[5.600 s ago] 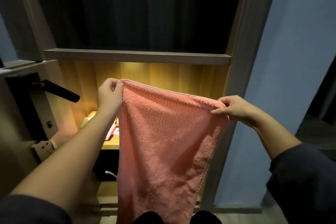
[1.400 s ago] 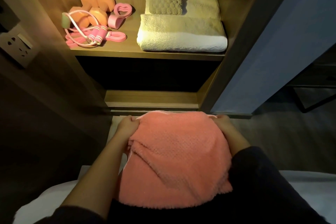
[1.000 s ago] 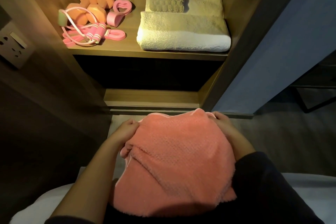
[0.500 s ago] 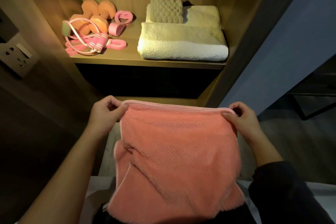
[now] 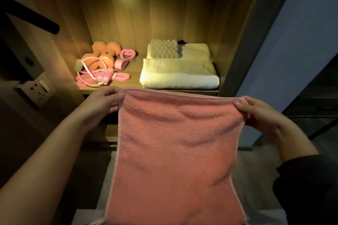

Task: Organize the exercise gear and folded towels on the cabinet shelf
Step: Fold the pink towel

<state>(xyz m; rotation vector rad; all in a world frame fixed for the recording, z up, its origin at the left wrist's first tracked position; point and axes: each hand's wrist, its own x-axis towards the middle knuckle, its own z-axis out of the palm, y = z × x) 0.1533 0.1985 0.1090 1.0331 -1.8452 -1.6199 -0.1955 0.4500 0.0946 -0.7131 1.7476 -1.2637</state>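
Note:
A pink waffle-textured towel (image 5: 175, 151) hangs flat in front of the cabinet, held by its top corners. My left hand (image 5: 104, 102) pinches the left corner and my right hand (image 5: 256, 113) pinches the right one. Behind it, on the lit wooden shelf (image 5: 135, 76), a folded cream towel (image 5: 179, 75) lies on the right with a smaller folded cloth (image 5: 164, 48) behind it. Orange dumbbells (image 5: 104, 55), a pink heart-shaped grip (image 5: 125, 58) and a pink jump rope (image 5: 98, 76) sit bunched at the shelf's left end.
A wall socket (image 5: 36, 89) is mounted on the panel at the left, below a black door handle (image 5: 36, 20). A blue wall (image 5: 292, 51) stands to the cabinet's right. A lower shelf (image 5: 111, 131) is partly hidden by the towel.
Both hands lifted the pink towel from my lap, where it lay bunched, and stretched it out flat. The view tilted upward, showing more of the shelf's back wall.

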